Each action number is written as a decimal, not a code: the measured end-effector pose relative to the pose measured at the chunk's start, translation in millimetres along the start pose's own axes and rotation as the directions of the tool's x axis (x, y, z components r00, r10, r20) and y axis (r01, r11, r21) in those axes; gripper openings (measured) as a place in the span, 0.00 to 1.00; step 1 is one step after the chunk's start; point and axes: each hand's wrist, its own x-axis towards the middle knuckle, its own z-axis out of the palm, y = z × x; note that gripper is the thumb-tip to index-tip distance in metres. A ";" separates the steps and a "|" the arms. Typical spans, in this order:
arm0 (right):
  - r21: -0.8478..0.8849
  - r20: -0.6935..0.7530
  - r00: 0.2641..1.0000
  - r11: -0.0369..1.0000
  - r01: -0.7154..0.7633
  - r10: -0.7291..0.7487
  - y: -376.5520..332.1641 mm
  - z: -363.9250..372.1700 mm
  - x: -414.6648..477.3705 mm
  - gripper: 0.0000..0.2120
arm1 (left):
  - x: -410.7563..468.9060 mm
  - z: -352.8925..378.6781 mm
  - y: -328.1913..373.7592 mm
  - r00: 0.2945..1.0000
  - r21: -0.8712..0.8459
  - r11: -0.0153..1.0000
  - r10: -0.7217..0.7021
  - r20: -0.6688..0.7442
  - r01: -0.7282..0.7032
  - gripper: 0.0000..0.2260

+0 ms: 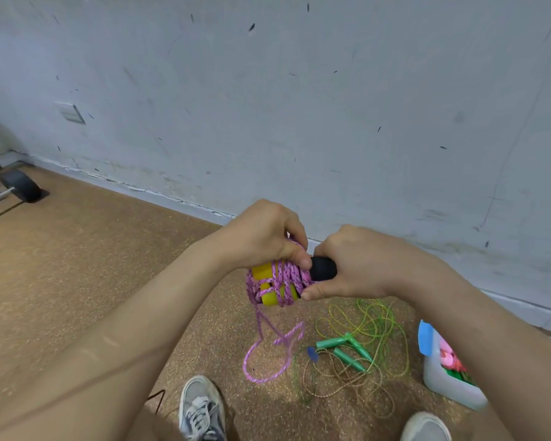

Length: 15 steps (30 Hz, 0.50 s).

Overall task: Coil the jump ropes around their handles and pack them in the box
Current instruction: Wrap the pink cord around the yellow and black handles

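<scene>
left hand (261,237): fingers pinch pink rope (288,276) coils
right hand (360,265): fingers curled round black handle (323,268)
box (449,374): floor (77,265), probably open

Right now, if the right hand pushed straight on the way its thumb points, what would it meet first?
The right hand, gripping the black handle end, points leftward. It would probably meet the pink rope coil first, right at its thumb tip, then the left hand pinching that coil.
</scene>
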 end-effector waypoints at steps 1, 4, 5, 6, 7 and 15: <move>0.009 0.003 1.000 1.000 0.009 -0.009 -0.6 -0.3 -0.5 0.25 | -0.2 -1.1 -0.6 0.997 -0.073 0.995 -0.063 0.038 0.065 0.07; 0.105 -0.001 0.998 0.993 0.056 -0.056 -2.5 -2.4 -3.0 0.25 | -2.0 -6.9 -3.7 0.970 -0.294 0.936 -0.140 0.197 0.195 0.04; 0.158 -0.004 0.998 0.985 0.069 -0.069 -3.6 -3.6 -4.5 0.23 | -3.8 -9.0 -4.7 0.959 -0.351 0.909 -0.143 0.245 0.225 0.04; 0.221 -0.002 0.997 0.972 0.081 -0.083 -4.5 -5.2 -6.1 0.21 | -5.8 -11.9 -5.8 0.945 -0.392 0.883 -0.145 0.293 0.258 0.05; 0.291 0.010 0.995 0.952 0.092 -0.099 -5.6 -7.0 -7.6 0.19 | -8.4 -15.8 -7.2 0.928 -0.418 0.861 -0.147 0.342 0.290 0.06; 0.669 0.122 0.981 0.743 0.028 -0.148 -0.8 -17.6 -17.2 0.06 | -29.5 -35.5 -22.6 0.944 -0.455 0.840 -0.186 0.272 0.297 0.04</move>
